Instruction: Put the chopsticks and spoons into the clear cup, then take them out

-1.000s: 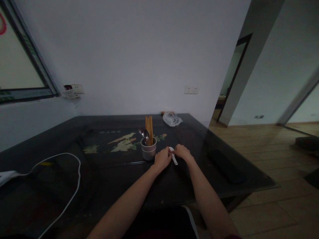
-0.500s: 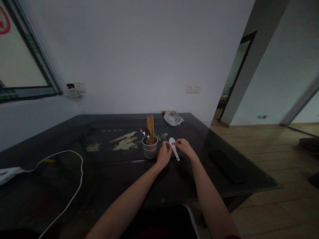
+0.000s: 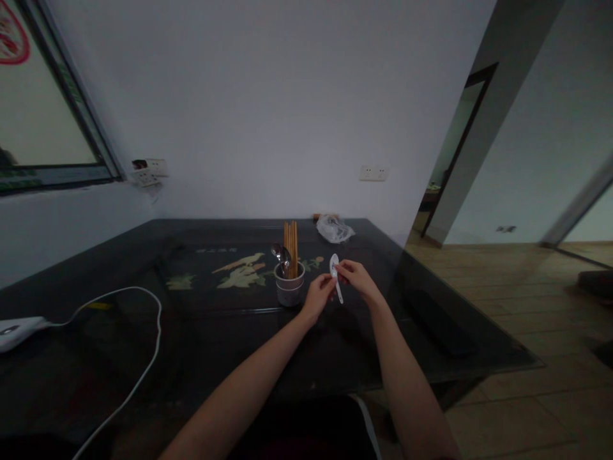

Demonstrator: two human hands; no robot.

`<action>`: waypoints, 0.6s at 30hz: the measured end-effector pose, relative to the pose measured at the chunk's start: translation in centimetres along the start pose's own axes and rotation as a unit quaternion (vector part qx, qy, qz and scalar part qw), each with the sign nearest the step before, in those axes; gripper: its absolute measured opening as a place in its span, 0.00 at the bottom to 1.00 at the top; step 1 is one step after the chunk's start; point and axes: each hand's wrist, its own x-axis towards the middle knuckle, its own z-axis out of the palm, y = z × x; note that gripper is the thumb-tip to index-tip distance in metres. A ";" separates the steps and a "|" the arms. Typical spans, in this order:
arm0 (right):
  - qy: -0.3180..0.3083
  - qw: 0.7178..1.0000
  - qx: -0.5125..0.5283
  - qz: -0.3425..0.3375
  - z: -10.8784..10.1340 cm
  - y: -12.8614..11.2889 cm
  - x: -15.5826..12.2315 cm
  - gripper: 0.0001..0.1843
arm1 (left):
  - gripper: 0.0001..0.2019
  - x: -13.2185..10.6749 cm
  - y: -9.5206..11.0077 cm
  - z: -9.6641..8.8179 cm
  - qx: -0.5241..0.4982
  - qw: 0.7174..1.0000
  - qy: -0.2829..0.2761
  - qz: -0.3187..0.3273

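Note:
Between my two hands is a white soup spoon (image 3: 334, 262), its bowl pointing away from me and its handle toward me. My left hand (image 3: 319, 296) pinches it from the left near where bowl and handle meet. The fingers of my right hand (image 3: 355, 276) grip it from the right, at the bowl's edge. Just left of my left hand stands a grey utensil cup (image 3: 290, 291). Wooden chopsticks (image 3: 290, 243) and metal spoons (image 3: 284, 257) stick up out of it.
A crumpled clear plastic bag (image 3: 334, 229) lies at the back of the dark table (image 3: 205, 358). A long black object (image 3: 440, 322) rests on the right. To the left, a white cable (image 3: 156, 348) runs from a white power strip (image 3: 22, 331).
The white spoon has been turned, so its bowl now shows narrower and more edge-on. Both hands have shifted slightly with it, still holding on.

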 end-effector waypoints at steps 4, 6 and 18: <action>-0.016 0.999 0.033 -0.001 0.2 -0.7 -0.2 0.21 | 0.19 -0.3 0.7 0.0 -0.062 0.998 -0.019 -0.011; -0.026 0.998 0.052 0.001 0.2 -1.1 -0.4 0.20 | 0.20 -0.5 1.2 0.1 -0.095 0.995 -0.032 -0.023; -0.027 0.992 0.124 -0.020 0.2 -3.0 -1.2 0.18 | 0.17 -1.2 3.6 1.5 -0.093 0.996 -0.005 0.009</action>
